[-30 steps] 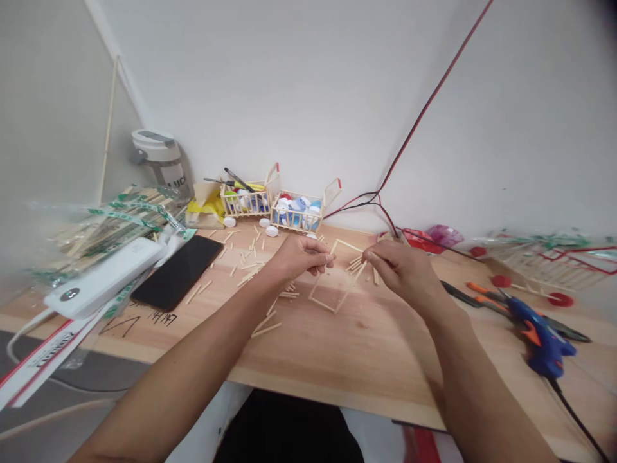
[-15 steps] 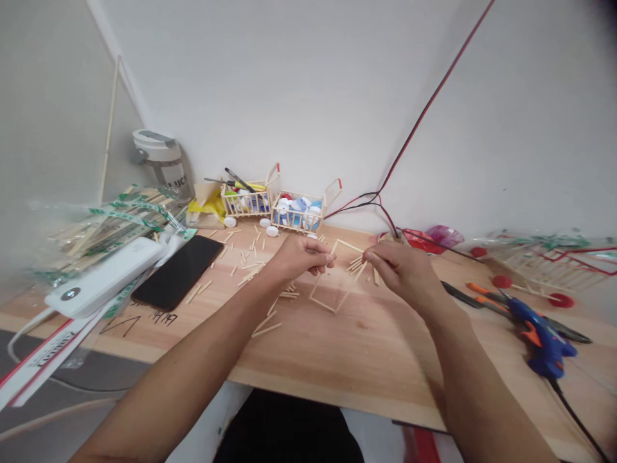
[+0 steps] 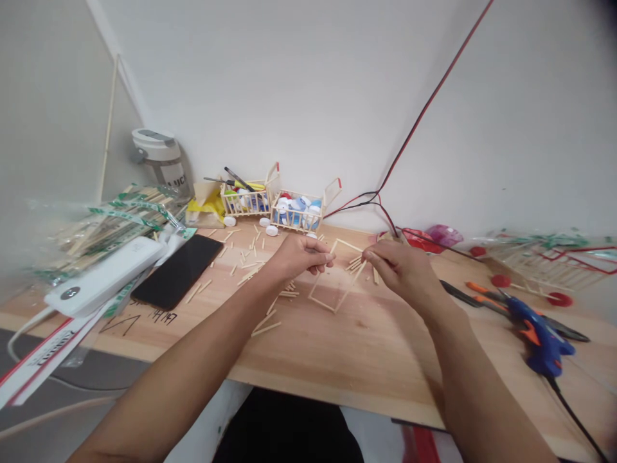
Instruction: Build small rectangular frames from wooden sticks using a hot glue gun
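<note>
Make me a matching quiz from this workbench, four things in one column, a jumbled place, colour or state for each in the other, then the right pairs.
Things
1. stick frame
2. glue gun
3. phone
4. lidded container

Descriptions
A. lying flat, screen dark
B. at the back left, near the bagged sticks
C. between the left hand and the right hand
D. blue with an orange trigger

Pairs: 1-C, 2-D, 3-A, 4-B
</note>
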A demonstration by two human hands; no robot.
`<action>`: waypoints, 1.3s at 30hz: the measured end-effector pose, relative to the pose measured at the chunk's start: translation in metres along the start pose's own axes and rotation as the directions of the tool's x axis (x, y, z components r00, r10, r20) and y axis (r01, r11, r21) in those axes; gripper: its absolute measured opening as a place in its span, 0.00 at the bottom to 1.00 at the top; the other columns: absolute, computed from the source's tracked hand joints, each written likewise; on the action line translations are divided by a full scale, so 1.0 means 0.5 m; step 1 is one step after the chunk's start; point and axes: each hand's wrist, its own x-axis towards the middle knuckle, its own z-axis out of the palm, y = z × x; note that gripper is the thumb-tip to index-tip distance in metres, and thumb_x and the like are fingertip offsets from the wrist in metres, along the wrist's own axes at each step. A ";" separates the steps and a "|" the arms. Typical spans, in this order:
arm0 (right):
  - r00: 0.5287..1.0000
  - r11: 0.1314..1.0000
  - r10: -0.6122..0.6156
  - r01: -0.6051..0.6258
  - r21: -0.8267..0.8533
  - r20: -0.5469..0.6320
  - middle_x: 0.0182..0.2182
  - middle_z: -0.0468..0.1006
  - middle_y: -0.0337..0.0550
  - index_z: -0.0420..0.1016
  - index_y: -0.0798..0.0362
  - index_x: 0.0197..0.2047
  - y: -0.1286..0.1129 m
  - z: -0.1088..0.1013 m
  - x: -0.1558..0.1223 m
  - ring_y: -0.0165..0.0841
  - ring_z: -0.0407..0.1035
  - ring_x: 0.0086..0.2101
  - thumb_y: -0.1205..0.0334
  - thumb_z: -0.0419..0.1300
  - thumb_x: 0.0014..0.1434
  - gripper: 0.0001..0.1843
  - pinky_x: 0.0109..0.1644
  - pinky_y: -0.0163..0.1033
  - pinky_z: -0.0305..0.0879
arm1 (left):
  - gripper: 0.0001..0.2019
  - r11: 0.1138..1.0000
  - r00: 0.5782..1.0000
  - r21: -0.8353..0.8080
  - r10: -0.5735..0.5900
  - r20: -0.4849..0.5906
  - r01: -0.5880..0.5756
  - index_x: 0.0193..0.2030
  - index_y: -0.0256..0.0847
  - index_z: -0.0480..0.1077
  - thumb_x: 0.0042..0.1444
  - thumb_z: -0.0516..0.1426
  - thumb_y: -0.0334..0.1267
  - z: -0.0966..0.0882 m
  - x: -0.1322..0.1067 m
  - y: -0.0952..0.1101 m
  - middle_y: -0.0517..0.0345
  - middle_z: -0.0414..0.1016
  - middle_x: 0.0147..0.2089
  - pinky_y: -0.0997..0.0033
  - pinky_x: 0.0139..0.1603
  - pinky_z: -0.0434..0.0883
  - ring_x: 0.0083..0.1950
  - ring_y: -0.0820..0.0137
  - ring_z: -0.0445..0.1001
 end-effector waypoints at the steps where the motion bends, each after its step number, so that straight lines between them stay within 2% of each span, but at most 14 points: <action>1: 1.000 1.000 -0.002 0.002 -0.002 -0.003 0.22 0.69 0.38 0.66 0.52 0.25 0.000 0.000 0.000 0.30 0.62 0.25 0.62 0.50 0.66 0.17 0.31 0.37 0.52 | 0.10 1.000 1.000 0.000 -0.001 0.000 0.001 0.29 0.30 0.75 0.45 0.64 0.38 0.000 0.000 -0.001 0.54 0.75 0.27 0.79 0.23 0.65 0.23 0.80 0.66; 39: 1.000 1.000 -0.002 0.002 -0.020 -0.001 0.22 0.70 0.39 0.66 0.52 0.25 0.004 0.004 0.000 0.31 0.63 0.26 0.63 0.50 0.66 0.16 0.30 0.37 0.53 | 0.09 1.000 1.000 0.014 0.004 0.006 -0.004 0.28 0.32 0.75 0.45 0.64 0.38 -0.003 0.002 -0.003 0.55 0.75 0.27 0.79 0.24 0.66 0.23 0.80 0.67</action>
